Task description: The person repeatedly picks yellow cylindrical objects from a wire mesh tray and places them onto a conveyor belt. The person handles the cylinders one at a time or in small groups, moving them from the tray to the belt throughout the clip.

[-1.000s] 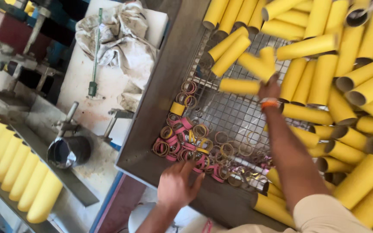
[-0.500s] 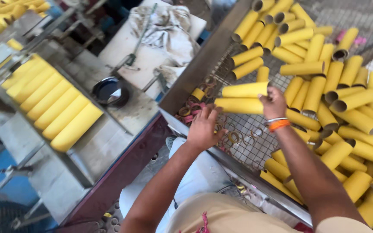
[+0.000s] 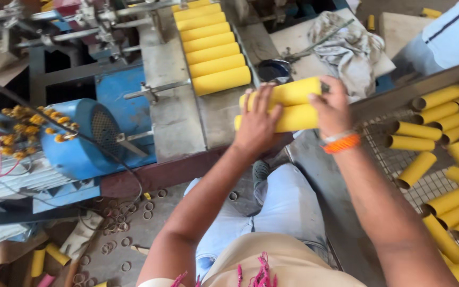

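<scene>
1. The left hand (image 3: 257,123) lies flat with the fingers spread over the left ends of two yellow tubes (image 3: 293,106). The palm presses on them from above.
2. The right hand (image 3: 333,106) grips the right ends of the same two tubes. Its fingers curl over the upper tube, and an orange wristband (image 3: 341,143) sits on the wrist.
3. The two tubes lie one above the other, touching along their length, and they are held between both hands, above the edge of the metal table (image 3: 176,106).
4. On the metal table, to the upper left of the hands, a row of yellow tubes (image 3: 211,45) lies side by side. The nearest tube of this row is just beside the left fingertips.
5. To the right of the right arm is a wire mesh tray (image 3: 426,186) with many loose yellow tubes (image 3: 452,138) in it, well apart from the held pair.
6. Behind the hands, a crumpled grey cloth (image 3: 346,48) rests on a board, and a small dark bowl (image 3: 273,69) stands near it.
7. A blue motor (image 3: 83,138) is at the left, and small cardboard rings (image 3: 118,239) lie scattered on the floor below.
</scene>
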